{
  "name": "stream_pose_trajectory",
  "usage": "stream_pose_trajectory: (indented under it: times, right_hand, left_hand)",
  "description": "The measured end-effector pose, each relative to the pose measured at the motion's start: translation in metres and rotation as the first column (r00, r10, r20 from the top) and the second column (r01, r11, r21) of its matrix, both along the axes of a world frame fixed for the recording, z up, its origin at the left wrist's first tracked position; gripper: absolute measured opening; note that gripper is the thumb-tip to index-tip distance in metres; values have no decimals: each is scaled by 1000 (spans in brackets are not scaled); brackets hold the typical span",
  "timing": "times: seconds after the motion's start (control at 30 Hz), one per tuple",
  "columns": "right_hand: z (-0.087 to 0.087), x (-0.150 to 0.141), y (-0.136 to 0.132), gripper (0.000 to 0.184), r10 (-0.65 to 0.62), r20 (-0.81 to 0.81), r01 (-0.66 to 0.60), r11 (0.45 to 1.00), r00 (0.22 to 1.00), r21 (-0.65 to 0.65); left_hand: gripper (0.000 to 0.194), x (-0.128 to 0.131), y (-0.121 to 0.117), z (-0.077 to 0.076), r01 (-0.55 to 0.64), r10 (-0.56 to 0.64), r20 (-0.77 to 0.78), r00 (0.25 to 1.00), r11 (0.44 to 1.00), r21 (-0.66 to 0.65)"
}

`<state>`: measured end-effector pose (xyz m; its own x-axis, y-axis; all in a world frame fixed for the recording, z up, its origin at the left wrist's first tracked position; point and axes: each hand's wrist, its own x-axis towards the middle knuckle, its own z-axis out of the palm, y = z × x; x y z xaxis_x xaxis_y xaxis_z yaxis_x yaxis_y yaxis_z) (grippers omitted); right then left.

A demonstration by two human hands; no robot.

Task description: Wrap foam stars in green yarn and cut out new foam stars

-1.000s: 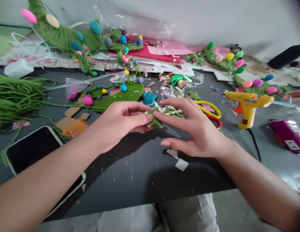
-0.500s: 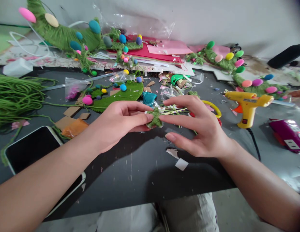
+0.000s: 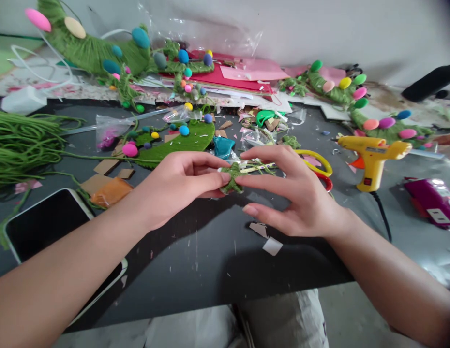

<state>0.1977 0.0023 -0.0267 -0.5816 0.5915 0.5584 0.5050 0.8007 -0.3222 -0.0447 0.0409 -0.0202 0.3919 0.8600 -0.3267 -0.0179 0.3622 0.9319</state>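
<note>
A small star-shaped piece wrapped in green yarn (image 3: 232,180) is pinched between the thumb and fingers of my left hand (image 3: 190,176). My right hand (image 3: 292,188) has its fingers spread, and the tip of one finger touches or nearly touches the star's right side. Behind the hands lie a large green felt leaf (image 3: 190,142) and a small teal packet (image 3: 223,146). Scissors with yellow and red handles (image 3: 324,169) are partly hidden by my right hand.
A yellow hot glue gun (image 3: 372,159) stands at the right, near a purple power socket block (image 3: 431,200). A phone (image 3: 49,224) lies under my left forearm, with green yarn (image 3: 20,150) behind it. Yarn-wrapped shapes with coloured balls (image 3: 97,53) line the back.
My right hand has shifted slightly left, closer over the star, showing more of the scissors' handles. My left hand keeps its pinch on the star.
</note>
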Motion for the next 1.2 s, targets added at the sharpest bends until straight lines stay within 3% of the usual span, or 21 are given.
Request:
stream_pose_trajectory:
  times: [0.27, 0.63, 1.2]
  right_hand:
    - [3, 0, -1, 31, -27, -114, 27, 1000, 993, 0]
    - [-4, 4, 1, 53, -30, 105, 27, 999, 994, 28]
    - [-5, 1, 1, 54, -34, 99, 27, 997, 995, 71]
  left_hand:
    - [31, 1, 0, 0, -4, 4, -13, 1000, 1000, -6]
    - [29, 0, -1, 2, -4, 5, 9, 1000, 1000, -13]
    - [19, 0, 0, 2, -29, 31, 77, 997, 999, -35]
